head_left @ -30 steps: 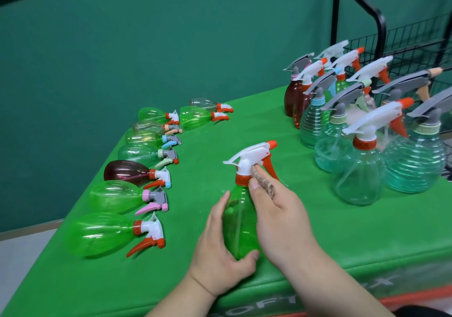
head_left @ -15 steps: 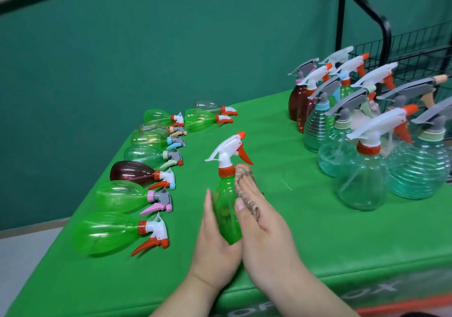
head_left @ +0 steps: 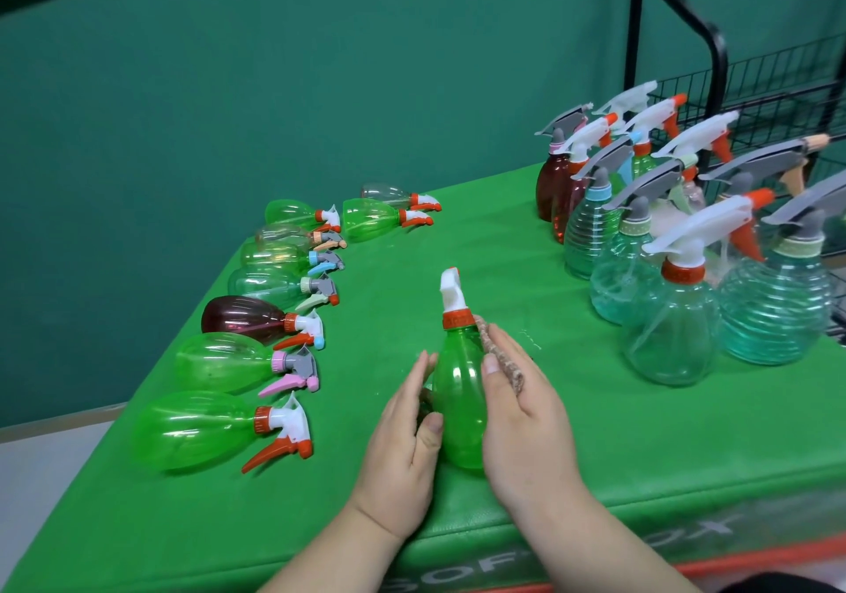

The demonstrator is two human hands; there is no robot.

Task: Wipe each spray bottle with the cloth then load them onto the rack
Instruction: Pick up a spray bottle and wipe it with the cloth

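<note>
A green spray bottle [head_left: 459, 391] with a white head and orange collar stands upright near the table's front edge, between my two hands. My left hand [head_left: 403, 446] holds its left side, thumb across the front of the body. My right hand [head_left: 526, 423] lies along its right side and holds a brown cloth [head_left: 501, 359] against the bottle between thumb and fingers. Several spray bottles [head_left: 215, 427] lie on their sides in a row at the left. Several more bottles [head_left: 668, 327] stand upright at the right. The black wire rack [head_left: 714, 70] rises behind them.
The table wears a green cover [head_left: 503, 244], and a dark green wall stands behind it. The upright bottles crowd the right edge close to the rack's frame. The floor [head_left: 41, 469] shows at the lower left.
The green bottle has turned about its axis, so its spray head now shows end-on instead of sideways. Both hands stay on it, and the cloth has slid along the right side.
</note>
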